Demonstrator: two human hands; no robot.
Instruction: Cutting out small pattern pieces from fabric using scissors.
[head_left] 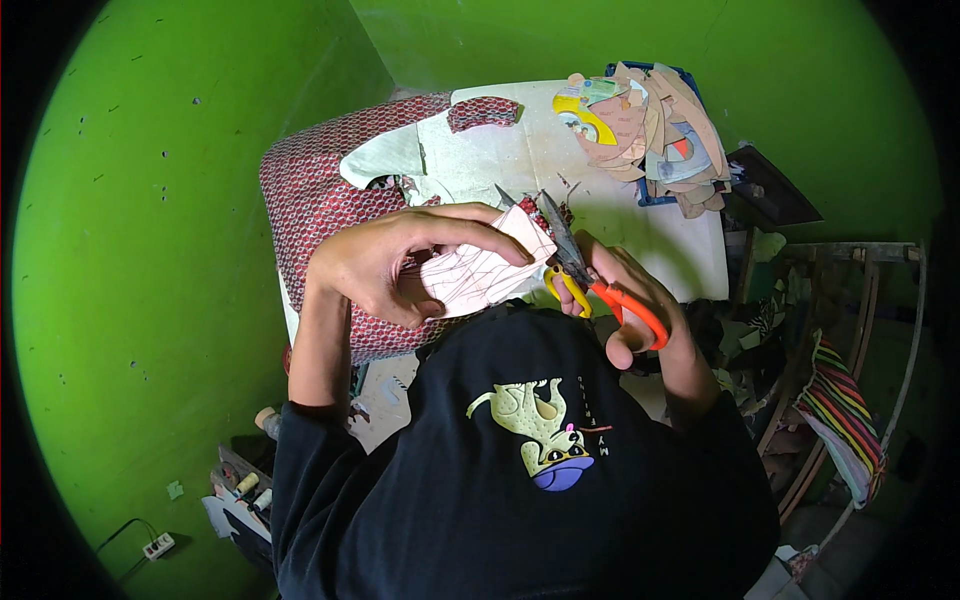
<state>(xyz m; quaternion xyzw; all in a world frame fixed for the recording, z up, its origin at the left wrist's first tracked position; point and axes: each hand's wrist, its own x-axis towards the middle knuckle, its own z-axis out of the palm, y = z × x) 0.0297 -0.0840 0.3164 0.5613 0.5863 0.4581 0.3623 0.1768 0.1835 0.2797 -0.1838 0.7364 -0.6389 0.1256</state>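
My left hand (pixel 385 250) pinches a pale pinkish piece of cloth (pixel 478 276) with thin dark lines on it, fingers stretched over its top and thumb at its lower edge. In my right hand (pixel 645 285) is a pair of scissors (pixel 563 240) with one orange and one yellow handle loop. The blades are apart, pointing away from me, with the right end of the pale piece beside them. Small red patterned scraps (pixel 530 207) lie by the blades; whether they are attached to the piece I cannot tell.
Red-and-grey patterned cloth (pixel 300 180) covers the left of the white table (pixel 700 270). A white curved piece (pixel 385 158) and a small patterned piece (pixel 484 113) lie behind. A blue crate (pixel 655 200) heaped with cardboard patterns (pixel 640 125) stands far right. A wooden rack (pixel 865 300) is at right.
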